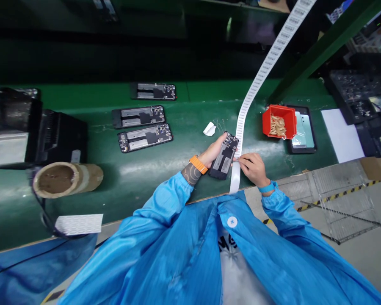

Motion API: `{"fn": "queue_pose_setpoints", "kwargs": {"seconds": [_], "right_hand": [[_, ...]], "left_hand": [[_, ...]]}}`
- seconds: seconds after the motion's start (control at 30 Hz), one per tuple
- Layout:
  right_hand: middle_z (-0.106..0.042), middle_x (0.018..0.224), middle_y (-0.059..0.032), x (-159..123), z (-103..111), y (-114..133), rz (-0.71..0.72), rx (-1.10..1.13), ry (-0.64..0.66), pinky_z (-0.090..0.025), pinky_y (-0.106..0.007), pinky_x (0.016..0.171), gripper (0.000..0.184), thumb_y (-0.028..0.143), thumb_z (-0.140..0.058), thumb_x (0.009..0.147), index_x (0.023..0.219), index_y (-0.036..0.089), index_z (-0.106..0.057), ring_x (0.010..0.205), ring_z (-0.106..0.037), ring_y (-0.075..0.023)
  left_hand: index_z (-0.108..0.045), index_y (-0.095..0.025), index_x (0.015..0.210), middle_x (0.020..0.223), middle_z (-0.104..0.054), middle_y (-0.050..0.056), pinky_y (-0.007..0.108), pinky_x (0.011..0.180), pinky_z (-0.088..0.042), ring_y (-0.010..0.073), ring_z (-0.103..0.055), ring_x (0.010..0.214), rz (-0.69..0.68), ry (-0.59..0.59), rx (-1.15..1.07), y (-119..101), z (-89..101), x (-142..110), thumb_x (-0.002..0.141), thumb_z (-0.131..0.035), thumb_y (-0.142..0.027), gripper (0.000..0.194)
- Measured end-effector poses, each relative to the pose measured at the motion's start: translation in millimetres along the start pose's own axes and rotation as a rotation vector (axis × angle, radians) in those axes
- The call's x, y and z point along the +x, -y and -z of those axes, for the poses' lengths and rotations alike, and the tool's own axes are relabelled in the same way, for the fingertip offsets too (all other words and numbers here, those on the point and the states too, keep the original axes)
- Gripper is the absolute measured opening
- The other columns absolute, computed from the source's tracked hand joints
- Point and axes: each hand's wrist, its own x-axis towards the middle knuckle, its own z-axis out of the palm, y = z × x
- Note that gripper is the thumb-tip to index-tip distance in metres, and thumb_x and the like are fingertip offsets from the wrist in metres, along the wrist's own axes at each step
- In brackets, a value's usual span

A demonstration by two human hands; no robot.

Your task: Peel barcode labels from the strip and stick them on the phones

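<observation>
My left hand (pixel 213 152) is closed around a phone frame (pixel 224 157) whose inside, with a metal plate and a circuit board, faces up. Right beside it, a long strip of barcode labels (pixel 246 106) runs down from the top of the view to the table's front edge. The fingers of my right hand (pixel 253 167) are pinched together at this strip, where its printed part meets a blank white stretch. Whether a single label sits between those fingertips is too small to tell. Several similar phone frames (pixel 145 137) lie further left on the green table (pixel 184 169).
A red bin (pixel 279 122) of small tan pieces stands on the right, by a black tray (pixel 311 146) with pale green panels. Crumpled white paper (pixel 209 128) lies near my left hand. A cardboard tube (pixel 66 179) and black equipment (pixel 63 135) occupy the left; a green post (pixel 324 53) rises right.
</observation>
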Motion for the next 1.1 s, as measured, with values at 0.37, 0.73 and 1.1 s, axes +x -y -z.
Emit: {"fn": "queue_pose_setpoints", "kwargs": {"seconds": [0.37, 0.73, 1.1], "right_hand": [[-0.059, 0.064, 0.0029, 45.5, 8.8, 77.5, -0.599, 0.962, 0.108, -0.043, -0.024, 0.048, 0.027, 0.046, -0.067, 0.088, 0.081, 0.021, -0.061, 0.049, -0.051, -0.0099], [-0.046, 0.048, 0.0068, 88.8, -34.4, 143.9, -0.399, 0.76, 0.665, -0.027, -0.023, 0.046, 0.042, 0.058, -0.062, 0.087, 0.072, 0.02, -0.053, 0.044, -0.039, -0.0082], [-0.048, 0.057, 0.0048, 84.6, -39.2, 152.1, -0.257, 0.467, 0.536, -0.031, -0.026, 0.055, 0.029, 0.043, -0.058, 0.092, 0.075, 0.02, -0.058, 0.054, -0.042, -0.0112]], "left_hand": [[-0.063, -0.014, 0.08, 0.052, -0.054, 0.001, 0.021, 0.045, -0.043, 0.011, -0.051, 0.041, -0.3, 0.012, -0.216, -20.3, 14.9, -37.0, 0.099, -0.034, -0.069, 0.065], [-0.052, -0.021, 0.083, 0.051, -0.02, -0.006, 0.019, 0.041, -0.022, 0.008, -0.019, 0.038, -0.627, 0.219, -0.396, -21.8, 41.2, -44.5, 0.106, -0.03, -0.03, 0.033], [-0.061, -0.019, 0.112, 0.082, -0.059, 0.002, 0.027, 0.06, -0.051, 0.0126, -0.058, 0.066, -0.642, -0.145, -0.394, -20.4, 59.9, -13.0, 0.101, -0.052, -0.048, 0.033]]}}
